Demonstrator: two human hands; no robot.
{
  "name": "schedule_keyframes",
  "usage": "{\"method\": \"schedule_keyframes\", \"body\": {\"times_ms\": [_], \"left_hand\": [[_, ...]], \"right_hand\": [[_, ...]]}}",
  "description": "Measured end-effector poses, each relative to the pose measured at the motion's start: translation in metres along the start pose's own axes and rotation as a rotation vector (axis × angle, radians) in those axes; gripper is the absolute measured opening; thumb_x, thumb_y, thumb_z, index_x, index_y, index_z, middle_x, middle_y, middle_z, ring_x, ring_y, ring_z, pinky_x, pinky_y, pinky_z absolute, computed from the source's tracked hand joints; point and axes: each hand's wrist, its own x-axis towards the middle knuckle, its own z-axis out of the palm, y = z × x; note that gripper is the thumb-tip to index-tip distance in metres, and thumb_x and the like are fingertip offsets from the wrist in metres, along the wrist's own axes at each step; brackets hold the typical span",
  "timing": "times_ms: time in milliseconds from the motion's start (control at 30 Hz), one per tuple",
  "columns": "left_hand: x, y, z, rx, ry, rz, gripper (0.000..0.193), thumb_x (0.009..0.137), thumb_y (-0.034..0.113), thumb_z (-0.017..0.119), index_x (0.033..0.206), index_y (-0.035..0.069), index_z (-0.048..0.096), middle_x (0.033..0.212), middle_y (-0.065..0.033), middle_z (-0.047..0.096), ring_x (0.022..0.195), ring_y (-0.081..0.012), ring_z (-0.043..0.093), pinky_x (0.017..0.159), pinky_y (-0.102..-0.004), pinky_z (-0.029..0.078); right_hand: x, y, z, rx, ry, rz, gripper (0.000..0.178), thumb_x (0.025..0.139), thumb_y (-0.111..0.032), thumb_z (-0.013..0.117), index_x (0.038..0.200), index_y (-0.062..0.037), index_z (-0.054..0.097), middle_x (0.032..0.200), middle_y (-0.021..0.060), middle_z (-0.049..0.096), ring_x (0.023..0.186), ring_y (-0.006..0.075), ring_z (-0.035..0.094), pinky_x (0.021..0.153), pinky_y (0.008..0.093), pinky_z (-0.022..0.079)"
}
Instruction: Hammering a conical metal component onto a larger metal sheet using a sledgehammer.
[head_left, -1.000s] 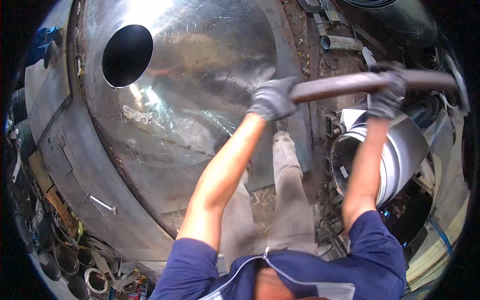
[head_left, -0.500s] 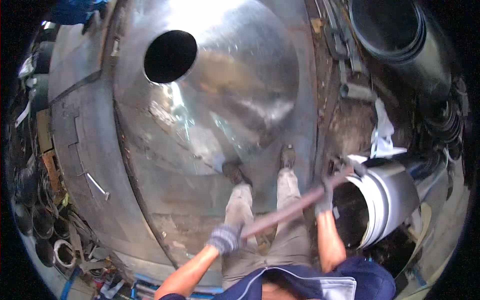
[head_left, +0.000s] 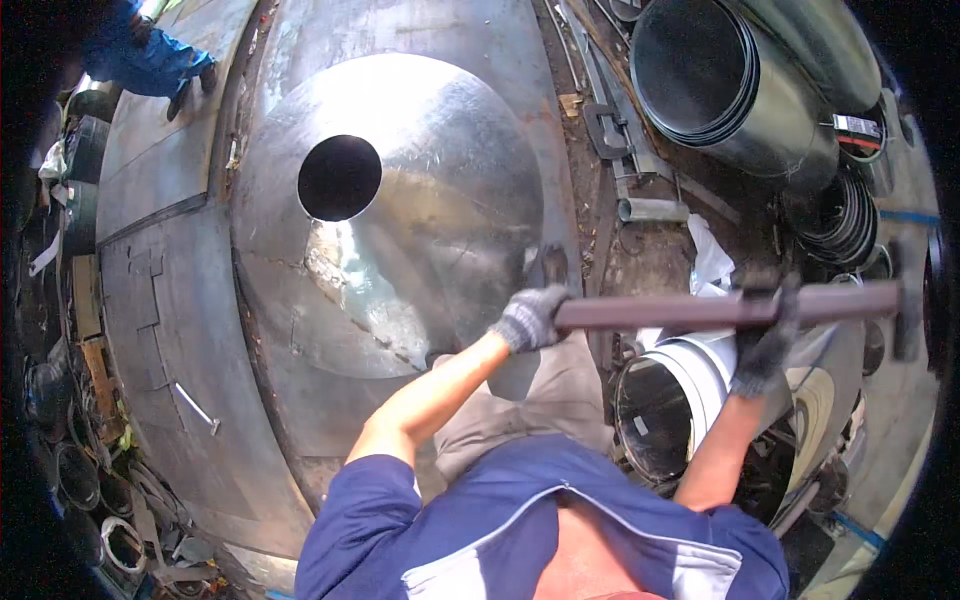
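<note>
Hammer in both hands

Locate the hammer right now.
Head view, right of centre: the hammer lies crosswise, gripped by the left hand at one end and the right hand further along.

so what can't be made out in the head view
Head view, hammer head: blurred by motion.
Head view, right fingers: exact grip smeared by motion.
Head view, metal cone: inside lost in darkness.
Head view, co-worker: upper body cut off by the dark fisheye rim.
</note>
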Motion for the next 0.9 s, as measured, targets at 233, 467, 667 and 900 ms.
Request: {"method": "schedule_keyframes", "body": {"times_ms": [233, 467, 667, 900], "left_hand": [[0.185, -0.05, -0.095, 0.124, 0.291, -0.107, 0.063, 0.073, 0.037, 0.082, 0.127, 0.01, 0.063, 0.104, -0.0224, 0.074, 0.101, -0.038, 0.072, 0.087, -0.0452, 0.057], [0.188, -0.202, -0.022, -0.198, 0.26, -0.965, 0.07, 0.069, 0.048, 0.082, 0.122, 0.004, 0.067, 0.113, -0.0267, 0.071, 0.108, -0.0405, 0.069, 0.094, -0.0458, 0.055], [0.144, -0.108, 0.067, -0.556, 0.234, -1.172, 0.084, 0.075, 0.042, 0.08, 0.141, -0.002, 0.051, 0.105, -0.0263, 0.071, 0.089, -0.0362, 0.07, 0.081, -0.0434, 0.057], [-0.002, 0.029, 0.078, -0.323, 0.157, -1.031, 0.07, 0.076, 0.045, 0.082, 0.126, 0.002, 0.061, 0.11, -0.0227, 0.072, 0.104, -0.0394, 0.069, 0.09, -0.0447, 0.054]], "right_hand": [[0.331, 0.123, 0.154, 0.265, -0.844, -0.021, 0.033, 0.106, -0.032, 0.051, 0.118, -0.0035, 0.062, 0.104, 0.0092, 0.066, 0.095, 0.024, 0.063, 0.096, 0.0395, 0.052], [0.268, 0.53, 0.333, -0.728, -0.609, 0.372, 0.03, 0.09, -0.037, 0.067, 0.101, -0.0086, 0.068, 0.086, 0.009, 0.069, 0.083, 0.0246, 0.069, 0.075, 0.0365, 0.057], [0.215, 0.557, 0.2, -0.187, -0.877, 1.184, 0.042, 0.086, -0.039, 0.079, 0.11, -0.0082, 0.066, 0.091, 0.0104, 0.068, 0.084, 0.0287, 0.07, 0.076, 0.0498, 0.059], [0.215, 0.425, 0.192, 0.102, -0.558, 1.339, 0.028, 0.089, -0.031, 0.077, 0.099, -0.0118, 0.06, 0.08, 0.0053, 0.06, 0.069, 0.0222, 0.062, 0.061, 0.0396, 0.055]]}}
